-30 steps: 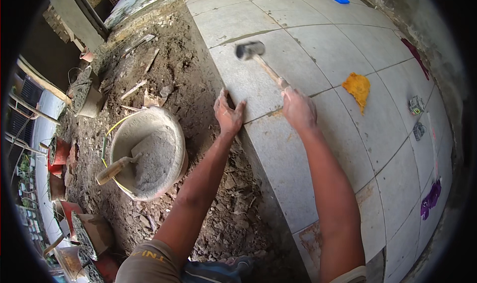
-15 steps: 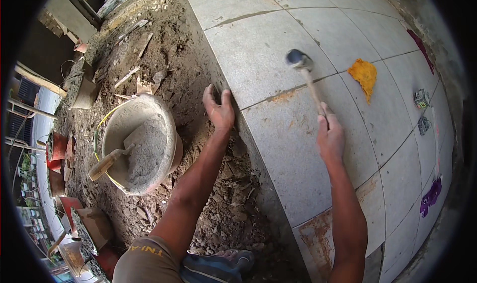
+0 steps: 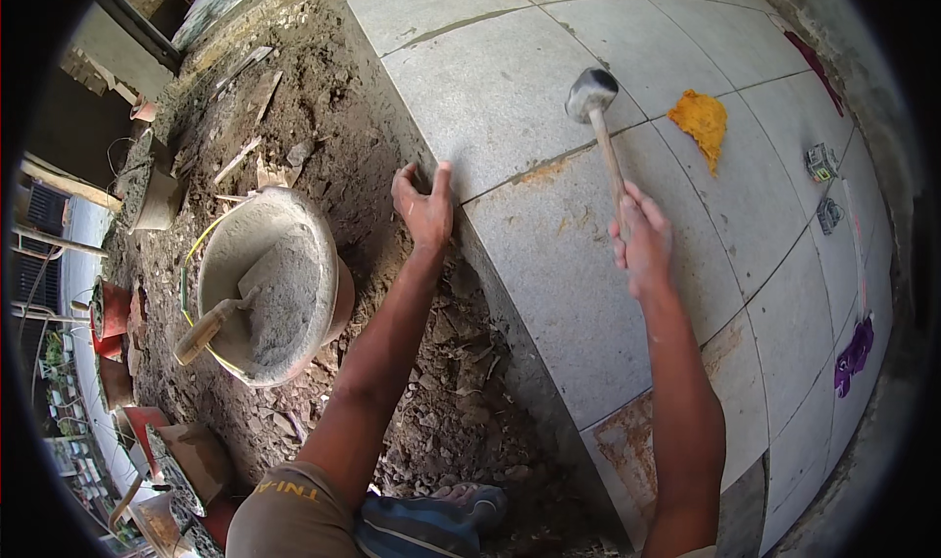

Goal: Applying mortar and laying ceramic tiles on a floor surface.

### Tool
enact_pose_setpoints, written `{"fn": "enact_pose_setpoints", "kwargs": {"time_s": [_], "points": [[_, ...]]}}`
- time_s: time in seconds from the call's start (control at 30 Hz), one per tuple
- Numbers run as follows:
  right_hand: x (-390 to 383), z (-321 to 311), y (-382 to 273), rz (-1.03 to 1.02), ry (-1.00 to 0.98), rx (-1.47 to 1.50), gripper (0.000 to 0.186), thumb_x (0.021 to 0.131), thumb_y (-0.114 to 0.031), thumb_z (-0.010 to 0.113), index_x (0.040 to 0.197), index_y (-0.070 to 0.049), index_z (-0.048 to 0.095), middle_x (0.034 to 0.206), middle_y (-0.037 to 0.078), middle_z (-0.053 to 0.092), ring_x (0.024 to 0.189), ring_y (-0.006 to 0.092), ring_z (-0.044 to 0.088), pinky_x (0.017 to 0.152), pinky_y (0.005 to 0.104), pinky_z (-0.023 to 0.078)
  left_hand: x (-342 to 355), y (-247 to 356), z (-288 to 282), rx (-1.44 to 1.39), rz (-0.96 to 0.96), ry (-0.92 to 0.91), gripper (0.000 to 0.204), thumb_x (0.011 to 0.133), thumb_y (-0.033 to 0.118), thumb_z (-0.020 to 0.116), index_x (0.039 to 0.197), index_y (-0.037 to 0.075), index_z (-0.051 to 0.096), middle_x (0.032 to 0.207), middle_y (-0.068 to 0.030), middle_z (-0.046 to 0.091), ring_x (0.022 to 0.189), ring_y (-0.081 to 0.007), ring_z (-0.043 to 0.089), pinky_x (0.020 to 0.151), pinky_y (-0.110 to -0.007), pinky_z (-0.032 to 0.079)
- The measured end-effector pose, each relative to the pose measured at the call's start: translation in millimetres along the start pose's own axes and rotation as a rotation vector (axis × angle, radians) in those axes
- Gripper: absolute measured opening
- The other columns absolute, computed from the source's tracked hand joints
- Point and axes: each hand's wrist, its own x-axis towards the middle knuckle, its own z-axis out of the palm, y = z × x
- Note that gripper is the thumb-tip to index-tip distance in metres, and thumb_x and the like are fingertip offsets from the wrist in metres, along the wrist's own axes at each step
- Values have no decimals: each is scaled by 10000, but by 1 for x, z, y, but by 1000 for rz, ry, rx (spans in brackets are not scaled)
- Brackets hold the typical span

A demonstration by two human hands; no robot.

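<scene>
My right hand (image 3: 642, 237) is closed round the wooden handle of a rubber mallet (image 3: 594, 96). The mallet's pale, dark-faced head is over a light grey floor tile (image 3: 461, 97), near a joint between tiles; whether it touches cannot be told. At the tile's left edge, my left hand (image 3: 424, 202) has its thumb and fingers apart, with no tool in it. Left of that arm, a bucket (image 3: 323, 235) of grey dry mix (image 3: 289, 303) stands on rough soil. A trowel (image 3: 211, 331) rests in the bucket, its wooden handle over the rim.
An orange cloth (image 3: 701, 127) lies on the tiles right of the mallet. Farther right are a small box (image 3: 819, 162) and a purple cloth (image 3: 854, 357). Broken soil (image 3: 314, 97) with wood scraps borders the tile edge. Pots (image 3: 113, 308) line the far left.
The mallet head has shifted slightly right and is less blurred. My right hand's grip on the handle has turned a little. The left hand stays by the tile edge.
</scene>
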Motion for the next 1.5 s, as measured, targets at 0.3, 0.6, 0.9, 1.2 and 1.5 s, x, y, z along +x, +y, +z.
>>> {"fn": "enact_pose_setpoints", "kwargs": {"time_s": [0.3,0.6,0.9,1.2,1.5], "points": [[-1,13,-7,216,-95,452,445,1057,-290,526,1465,-116,483,767,11,527,499,87,445,408,257,343,-4,-2,-10,20,33,-27,832,834,465,793,1365,-101,493,1395,-291,503,1334,-403,461,1152,-458,341],[-98,-59,48,-13,157,-3,540,1065,-351,521,1490,-21,478,760,-37,453,594,57,411,492,230,352,-89,48,-44,292,697,-434,781,964,576,575,1469,-4,438,1519,-275,414,1429,-416,375,1189,-588,247],[-148,-87,54,88,205,34,517,1073,-312,512,1501,-25,474,730,-37,460,592,52,409,491,221,347,-173,80,-18,608,830,-765,1109,860,832,457,1585,12,277,1657,-256,182,1556,-418,110,1236,-597,63],[-140,-76,64,81,51,52,501,1057,-380,529,1483,-117,504,711,-27,486,485,48,394,396,221,313,-184,82,-14,643,804,-725,1154,829,869,446,1593,23,264,1662,-254,172,1557,-410,118,1235,-598,61],[-146,-55,50,196,-35,65,417,1074,-319,506,1410,-83,584,678,-54,446,550,26,408,447,197,328,-187,85,-23,670,793,-707,1213,770,895,498,1585,22,285,1655,-250,202,1552,-413,141,1232,-602,77]]}}
